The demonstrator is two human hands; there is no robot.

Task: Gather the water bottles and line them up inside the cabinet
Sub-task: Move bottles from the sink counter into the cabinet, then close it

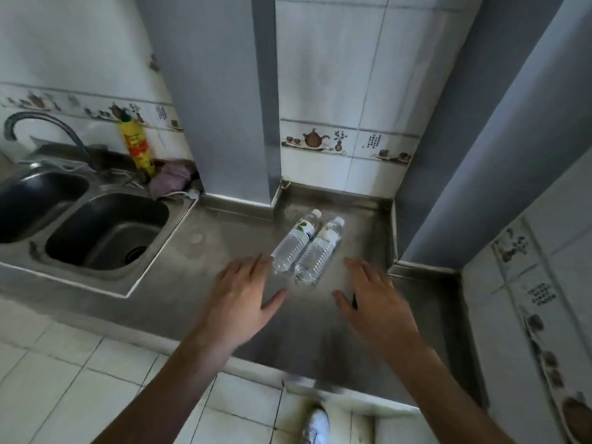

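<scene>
So we're right at the gathering step, nothing picked up yet. Two clear water bottles are lying on their sides on the steel counter, to the right of the double sink, tucked side by side and touching, caps pointing toward the tiled back wall. The left bottle has a green-and-white label, the right bottle a plain whitish one. Both hands are held out toward the bottles, fingers spread and straight, holding nothing: left hand has its fingertips just beside the base of the left bottle, right hand is near the right bottle but apart from it. My guess is the next move is one bottle per hand, wrapping around the ribbed bodies. They're round and on their sides, so a sloppy nudge could roll them. No cabinet visible from here, so can't say where they'll end up.
</scene>
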